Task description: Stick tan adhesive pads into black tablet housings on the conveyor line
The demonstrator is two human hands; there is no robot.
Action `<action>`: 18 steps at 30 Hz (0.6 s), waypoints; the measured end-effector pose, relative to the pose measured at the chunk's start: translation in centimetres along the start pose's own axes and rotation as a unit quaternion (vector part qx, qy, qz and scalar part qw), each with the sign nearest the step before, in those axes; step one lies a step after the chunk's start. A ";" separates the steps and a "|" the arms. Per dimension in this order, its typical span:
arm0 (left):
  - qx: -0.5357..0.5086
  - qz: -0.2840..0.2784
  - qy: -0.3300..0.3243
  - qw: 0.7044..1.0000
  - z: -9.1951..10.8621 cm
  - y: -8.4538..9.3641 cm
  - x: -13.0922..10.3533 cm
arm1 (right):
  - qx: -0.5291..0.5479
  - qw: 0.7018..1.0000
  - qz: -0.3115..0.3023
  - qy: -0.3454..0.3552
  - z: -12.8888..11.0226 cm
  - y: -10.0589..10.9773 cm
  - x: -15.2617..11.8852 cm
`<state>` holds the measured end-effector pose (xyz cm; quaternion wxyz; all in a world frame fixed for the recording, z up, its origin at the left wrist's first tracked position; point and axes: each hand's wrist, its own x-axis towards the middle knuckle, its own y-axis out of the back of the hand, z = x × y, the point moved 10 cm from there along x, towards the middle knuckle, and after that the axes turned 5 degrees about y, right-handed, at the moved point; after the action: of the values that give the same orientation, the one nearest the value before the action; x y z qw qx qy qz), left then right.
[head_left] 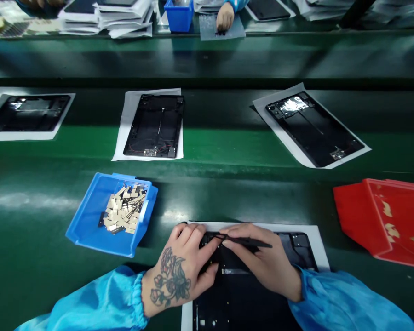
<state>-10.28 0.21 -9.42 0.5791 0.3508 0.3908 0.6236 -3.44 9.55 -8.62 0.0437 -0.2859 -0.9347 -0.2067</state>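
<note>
Black tweezers [250,241] are pinched between the thumb and fingers of my right hand [265,257], their tips pointing left at the upper edge of a dark tablet housing [241,301]. The housing lies on a white sheet [312,232] in front of me. My left hand [182,266] rests over the housing's upper left corner, index finger stretched toward the tweezer tips and thumb apart from it. Whether a small part is under that fingertip cannot be made out. Left of my hands sits a blue bin [86,225] with many small beige-and-black parts [124,209].
A red bin [355,216] with beige scraps stands at the right. Beyond, three tablet housings [155,124] lie on white sheets across the green bench. At the far side are stacked sheets [124,16], a small blue bin [179,16] and another person's hand [225,18].
</note>
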 end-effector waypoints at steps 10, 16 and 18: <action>-0.003 0.008 0.001 1.000 0.0 -0.2 -0.2 | -0.069 0.985 -0.095 0.124 -2.9 -1.3 0.2; -0.018 -0.008 -0.002 1.000 0.1 0.1 -0.1 | 0.033 0.983 -0.006 -0.181 2.0 1.6 1.3; -0.038 -0.003 -0.006 0.999 -0.1 0.4 -0.2 | 0.080 0.977 0.035 -0.196 1.5 2.7 2.5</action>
<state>-10.56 0.03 -9.09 0.5964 0.3308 0.3647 0.6340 -4.01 13.47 -8.54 -0.1100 -0.3492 -0.9279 -0.0698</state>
